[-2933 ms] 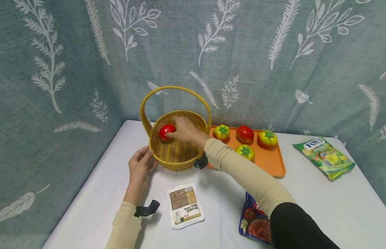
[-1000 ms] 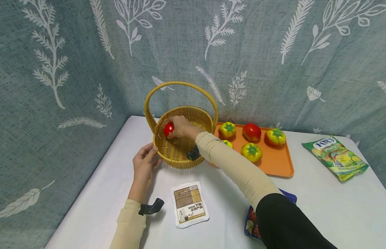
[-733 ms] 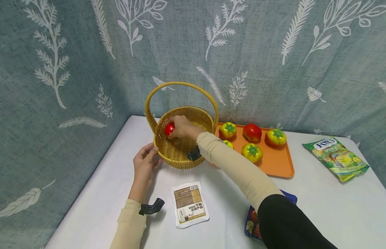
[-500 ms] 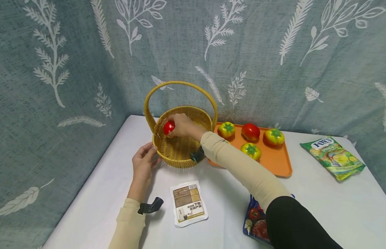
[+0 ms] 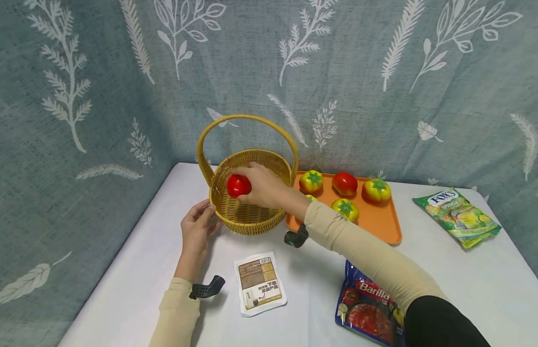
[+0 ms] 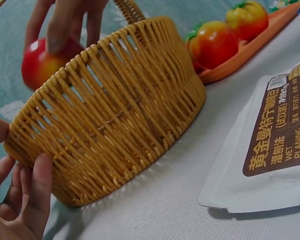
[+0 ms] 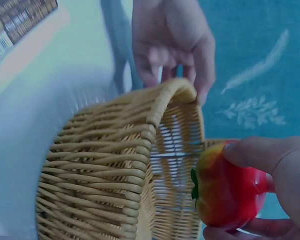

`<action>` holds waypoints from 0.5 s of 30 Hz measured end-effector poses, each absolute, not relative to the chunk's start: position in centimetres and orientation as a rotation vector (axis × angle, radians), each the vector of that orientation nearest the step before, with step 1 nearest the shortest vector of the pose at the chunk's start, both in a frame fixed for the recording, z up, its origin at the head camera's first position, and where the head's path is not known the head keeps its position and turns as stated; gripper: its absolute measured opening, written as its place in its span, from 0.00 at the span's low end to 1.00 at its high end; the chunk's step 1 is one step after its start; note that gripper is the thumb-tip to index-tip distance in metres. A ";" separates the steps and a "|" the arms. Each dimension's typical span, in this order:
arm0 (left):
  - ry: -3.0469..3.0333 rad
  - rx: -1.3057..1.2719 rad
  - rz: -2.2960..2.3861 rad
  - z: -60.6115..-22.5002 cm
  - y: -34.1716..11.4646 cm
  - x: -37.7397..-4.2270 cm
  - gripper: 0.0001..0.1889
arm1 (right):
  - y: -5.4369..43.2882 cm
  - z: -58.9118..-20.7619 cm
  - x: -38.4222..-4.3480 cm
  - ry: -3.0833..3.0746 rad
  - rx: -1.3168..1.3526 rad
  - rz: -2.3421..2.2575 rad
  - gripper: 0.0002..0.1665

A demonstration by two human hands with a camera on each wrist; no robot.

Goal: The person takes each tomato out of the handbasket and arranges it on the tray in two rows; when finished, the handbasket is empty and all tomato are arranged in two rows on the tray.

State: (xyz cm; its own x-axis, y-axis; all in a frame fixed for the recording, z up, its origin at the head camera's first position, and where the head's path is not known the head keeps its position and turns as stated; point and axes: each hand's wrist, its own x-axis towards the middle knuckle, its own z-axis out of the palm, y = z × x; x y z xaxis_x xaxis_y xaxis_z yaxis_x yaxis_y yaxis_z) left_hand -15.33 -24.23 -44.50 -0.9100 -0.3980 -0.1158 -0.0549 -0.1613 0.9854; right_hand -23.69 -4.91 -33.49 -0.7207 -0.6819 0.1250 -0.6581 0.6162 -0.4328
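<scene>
A red tomato with a yellow patch and green calyx (image 5: pixel 239 186) is gripped between the thumb and fingers of my right hand (image 5: pixel 265 185). It hangs over the wicker basket (image 5: pixel 247 226), and in the left wrist view the tomato (image 6: pixel 40 65) shows just above the rim. My left hand (image 5: pixel 197 226) holds the basket's left side. In the left wrist view, the thumb of the left hand (image 6: pixel 27 200) is at the rim and the fingers lie against the woven wall. The basket's tall handle (image 5: pixel 247 117) arches behind the right hand.
Right of the basket, an orange tray (image 5: pixel 382 226) bears several red and yellow tomatoes (image 5: pixel 344 184). A white-edged packet (image 5: pixel 261 284) lies in front. A blue Barilla pouch (image 5: pixel 369 308) sits partly under the right forearm; a green Fox's bag (image 5: pixel 457 217) lies far right.
My right hand has lifted the tomato up from inside the basket, toward me. The right forearm has shifted right, uncovering more of the Barilla pouch. The left hand stays on the basket.
</scene>
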 end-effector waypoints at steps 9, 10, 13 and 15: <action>-1.858 0.551 -2.150 -44.5 -24.4 -15.4 0.19 | -2.4 -32.7 -21.1 2.788 -1.195 -0.790 0.41; -1.857 0.552 -2.150 -44.5 -24.4 -15.4 0.19 | -2.2 -32.6 -20.9 2.788 -1.190 -0.795 0.41; -1.856 0.546 -2.152 -44.6 -24.3 -15.4 0.19 | -1.6 -32.5 -20.6 2.799 -1.180 -0.795 0.41; -1.860 0.545 -2.151 -44.6 -24.1 -15.5 0.19 | -1.1 -32.5 -20.4 2.809 -1.185 -0.800 0.41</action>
